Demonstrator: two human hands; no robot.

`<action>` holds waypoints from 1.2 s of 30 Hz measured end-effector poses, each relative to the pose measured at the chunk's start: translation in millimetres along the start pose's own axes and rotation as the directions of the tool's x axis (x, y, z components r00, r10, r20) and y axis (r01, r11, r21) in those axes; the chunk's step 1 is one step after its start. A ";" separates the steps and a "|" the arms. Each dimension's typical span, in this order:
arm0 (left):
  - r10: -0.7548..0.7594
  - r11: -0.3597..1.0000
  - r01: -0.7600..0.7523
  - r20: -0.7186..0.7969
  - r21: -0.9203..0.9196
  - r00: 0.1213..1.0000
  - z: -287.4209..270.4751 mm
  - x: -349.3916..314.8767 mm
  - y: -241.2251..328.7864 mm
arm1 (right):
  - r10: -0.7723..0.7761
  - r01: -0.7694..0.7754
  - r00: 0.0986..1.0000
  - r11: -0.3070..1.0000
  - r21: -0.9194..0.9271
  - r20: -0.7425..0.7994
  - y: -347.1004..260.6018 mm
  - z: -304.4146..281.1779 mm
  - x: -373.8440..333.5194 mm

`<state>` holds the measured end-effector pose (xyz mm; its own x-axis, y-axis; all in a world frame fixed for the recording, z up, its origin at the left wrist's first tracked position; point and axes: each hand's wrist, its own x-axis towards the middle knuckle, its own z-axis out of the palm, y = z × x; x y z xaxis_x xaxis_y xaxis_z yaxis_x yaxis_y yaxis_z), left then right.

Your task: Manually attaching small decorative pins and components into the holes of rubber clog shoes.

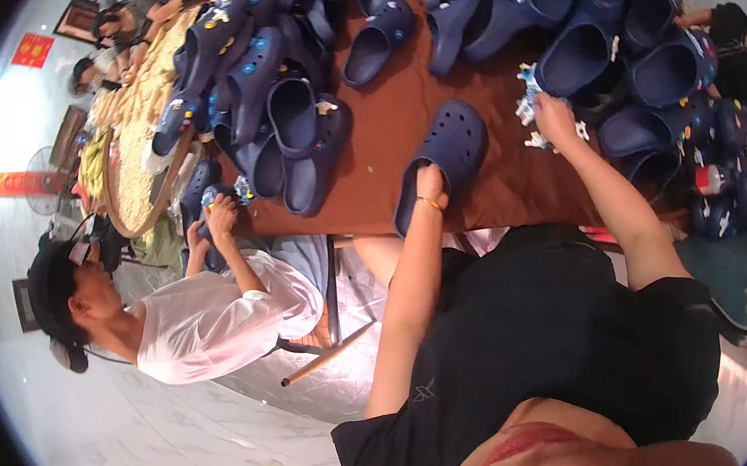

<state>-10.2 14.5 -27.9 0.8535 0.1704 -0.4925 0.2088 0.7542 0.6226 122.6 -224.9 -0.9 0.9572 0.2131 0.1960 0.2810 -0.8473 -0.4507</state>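
A navy clog (461, 133) lies at the near edge of the brown-covered table (528, 185), its toe turned toward the far edge. The left hand (430, 185) reaches into its opening, probably to steady it from within; whether those fingers are spread or gripping cannot be told. The right hand (554, 121), fingers drawn close together, touches small white-and-blue ornaments (526, 108); a firm pinch cannot be confirmed. Other clogs (575, 55) crowd the table's far edge and sides, perhaps leaving the middle free for handling.
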 end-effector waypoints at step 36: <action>0.148 0.986 -0.132 -0.156 0.106 0.977 -7.3 12.9 -7.6 | 0.087 -0.090 0.996 0.989 0.115 0.030 -108.5 59.3 -18.2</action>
<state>-4.3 15.6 -43.4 0.7897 0.3768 -0.4842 0.1440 0.6534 0.7432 78.8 -108.0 -7.2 0.9797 0.1526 0.1300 0.1996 -0.8016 -0.5635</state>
